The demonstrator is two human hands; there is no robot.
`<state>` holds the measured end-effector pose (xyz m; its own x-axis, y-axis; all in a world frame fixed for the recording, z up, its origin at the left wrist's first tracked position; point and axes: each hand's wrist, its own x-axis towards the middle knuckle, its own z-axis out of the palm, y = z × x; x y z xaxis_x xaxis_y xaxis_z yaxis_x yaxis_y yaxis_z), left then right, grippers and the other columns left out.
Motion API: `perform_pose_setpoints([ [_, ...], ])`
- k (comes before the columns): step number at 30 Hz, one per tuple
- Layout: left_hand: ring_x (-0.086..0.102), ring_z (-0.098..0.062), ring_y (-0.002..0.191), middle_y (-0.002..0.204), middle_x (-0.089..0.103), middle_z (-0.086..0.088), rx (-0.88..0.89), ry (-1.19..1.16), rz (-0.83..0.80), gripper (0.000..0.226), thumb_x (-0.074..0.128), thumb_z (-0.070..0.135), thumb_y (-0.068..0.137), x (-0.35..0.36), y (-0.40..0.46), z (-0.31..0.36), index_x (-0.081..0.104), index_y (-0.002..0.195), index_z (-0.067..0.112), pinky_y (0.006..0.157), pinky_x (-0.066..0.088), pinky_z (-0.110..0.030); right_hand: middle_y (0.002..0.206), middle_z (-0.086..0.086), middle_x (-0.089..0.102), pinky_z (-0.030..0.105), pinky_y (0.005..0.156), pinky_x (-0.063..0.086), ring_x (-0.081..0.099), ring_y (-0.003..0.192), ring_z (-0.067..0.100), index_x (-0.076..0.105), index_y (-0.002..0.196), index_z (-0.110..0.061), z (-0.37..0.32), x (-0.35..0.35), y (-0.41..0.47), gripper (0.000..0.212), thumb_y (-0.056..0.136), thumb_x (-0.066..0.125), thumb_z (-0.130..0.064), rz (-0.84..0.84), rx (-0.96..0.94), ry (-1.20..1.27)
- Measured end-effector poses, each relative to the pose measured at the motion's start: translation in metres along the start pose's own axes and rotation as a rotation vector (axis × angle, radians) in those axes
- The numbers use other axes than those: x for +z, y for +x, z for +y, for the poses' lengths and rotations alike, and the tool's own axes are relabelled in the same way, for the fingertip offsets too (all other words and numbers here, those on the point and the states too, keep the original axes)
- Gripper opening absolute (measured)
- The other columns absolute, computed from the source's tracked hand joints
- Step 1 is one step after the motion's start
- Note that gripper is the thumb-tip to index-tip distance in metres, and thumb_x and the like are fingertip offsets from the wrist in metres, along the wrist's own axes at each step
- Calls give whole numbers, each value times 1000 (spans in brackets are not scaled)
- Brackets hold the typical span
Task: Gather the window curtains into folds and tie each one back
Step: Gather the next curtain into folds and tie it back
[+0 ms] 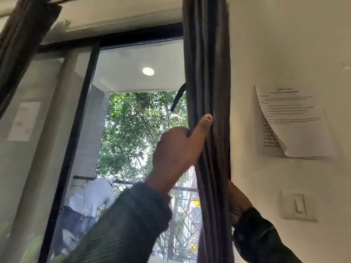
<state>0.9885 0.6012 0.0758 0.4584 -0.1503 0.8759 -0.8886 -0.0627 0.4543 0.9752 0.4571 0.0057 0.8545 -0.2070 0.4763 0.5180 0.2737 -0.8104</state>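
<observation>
Looking up at the right-side curtain (207, 73), dark brown, bunched into tight vertical folds against the white wall (284, 44). Left hand (178, 149) raised on the window side of the bundle, thumb pointing straight up along the fabric, fingers wrapped around behind it, so a grip closed on the curtain. Dark green knit sleeve (123, 224) running down to the bottom edge. Right hand (237, 202) lower down, on the wall side, mostly tucked behind the folds; can't tell what that grip is doing, only the back of the hand and a dark cuff showing. Thin dark strap (178, 97) poking out just left of the curtain, above the left thumb.

Second curtain (22, 44) hanging top left, also gathered. Black-framed window (79, 111) between them, trees outside, round ceiling light (148, 71) under the overhang, someone in a pale hooded top (95, 196) out by the railing. Printed sheet (292, 122) stuck on the wall with one corner curling, light switch (299, 205) below it.
</observation>
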Motion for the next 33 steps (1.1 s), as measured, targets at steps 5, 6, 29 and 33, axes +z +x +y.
perform_pose_setpoints([
  [5,69,-14,80,86,73,0,23,-191,-167,60,63,77,56,2,55,-7,71,86,25,78,55,-34,83,26,69,45,61,57,66,62,32,68,95,3,12,-3,22,25,70,67,4,112,-118,-134],
  [6,69,-14,87,95,72,0,46,-173,-133,78,65,80,47,4,64,-5,68,100,22,81,55,-36,88,28,68,45,63,58,67,64,32,67,97,4,15,-3,27,24,73,67,8,120,-129,-150],
  [29,56,-26,54,67,58,-20,-45,-302,-1,9,61,-6,58,18,128,-32,63,67,-4,54,50,-26,83,16,72,32,65,60,70,68,22,72,88,-1,-87,5,120,25,69,66,-17,-57,-154,-128],
  [33,58,-24,56,68,61,-19,-8,-311,-5,9,67,-3,62,10,125,-39,65,71,-4,56,51,-24,83,16,72,34,59,60,71,66,22,64,107,2,-101,13,140,34,78,69,-13,54,-282,-78],
])
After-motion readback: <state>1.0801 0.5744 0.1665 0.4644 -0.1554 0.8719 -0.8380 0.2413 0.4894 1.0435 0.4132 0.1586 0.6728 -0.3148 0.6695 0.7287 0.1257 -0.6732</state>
